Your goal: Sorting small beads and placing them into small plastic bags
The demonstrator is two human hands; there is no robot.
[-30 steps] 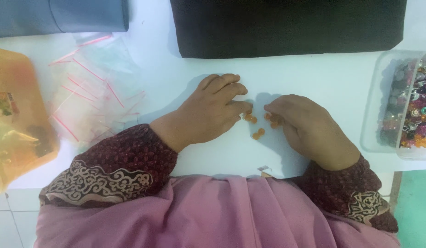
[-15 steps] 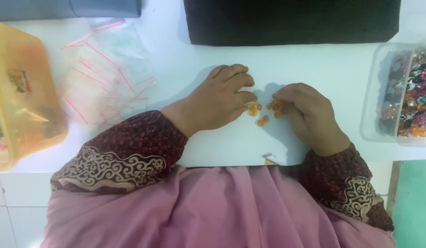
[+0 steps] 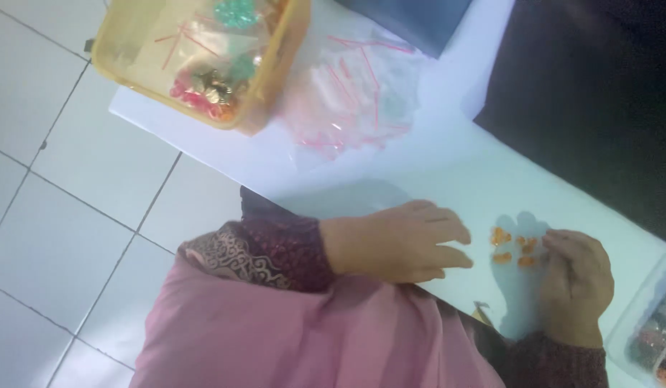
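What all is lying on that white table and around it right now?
orange beads: about four, orange, on the table between the hands
white table: one, white, centre
yellow tub: one, translucent yellow, top left, holds coloured trinkets
clear bags: a pile, clear with red strips, beside the tub
black cloth: one, black, upper right
clear box: one, clear, lower right edge, mixed beads inside
tiled floor: white, left
left hand: flat on the table
right hand: fingertips by the beads

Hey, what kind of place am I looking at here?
Likely a home craft or bead-sorting spot: a low white table over tiled floor, with small orange beads, zip bags and a yellow box.
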